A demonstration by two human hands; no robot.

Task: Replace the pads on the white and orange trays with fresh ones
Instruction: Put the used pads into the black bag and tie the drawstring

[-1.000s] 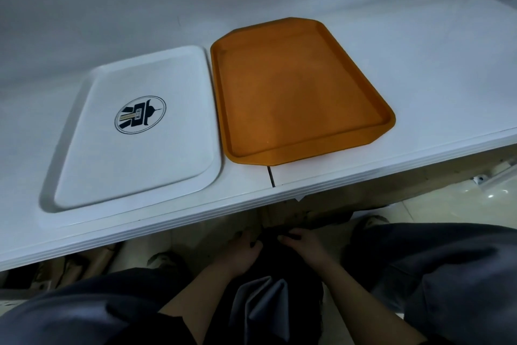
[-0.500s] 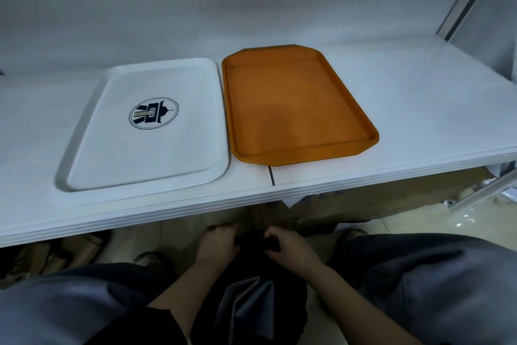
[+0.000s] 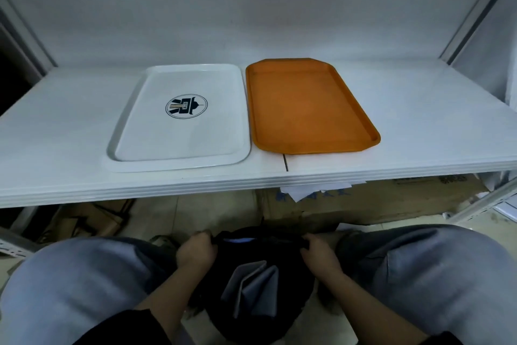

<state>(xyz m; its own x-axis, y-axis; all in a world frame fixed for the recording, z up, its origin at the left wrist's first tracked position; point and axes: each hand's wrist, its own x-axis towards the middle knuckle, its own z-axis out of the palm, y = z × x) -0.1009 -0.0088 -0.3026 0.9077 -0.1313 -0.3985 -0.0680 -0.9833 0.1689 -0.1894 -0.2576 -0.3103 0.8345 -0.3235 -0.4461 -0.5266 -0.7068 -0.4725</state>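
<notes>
fingers of the left hand (image 3: 196,252) are curling tight around the left rim of a black bag (image 3: 260,283) sitting between the person's knees, and fingers of the right hand (image 3: 319,256) are closing the same way on the right rim, so the mouth is gaping between them. something pale is showing just inside the opening, too dim to tell what. folded grey sheets (image 3: 253,288) are lying against the bag's near side, between the two wrists and touching neither hand.

both trays are sitting up on the white shelf (image 3: 70,126), well apart from the hands and above them. going left to right: the white tray (image 3: 179,132) with a round dark emblem (image 3: 186,106) in it, then the orange tray (image 3: 307,107) just beside it, a thin gap running between their long edges. both are lying flat with bare bottoms. wide bare shelf is stretching left of the white tray and right of the orange one; the near edges are stopping short of the shelf lip.

under the shelf, cardboard boxes (image 3: 372,199) are resting on a pale tiled floor. a plain pale wall is backing the shelf.
</notes>
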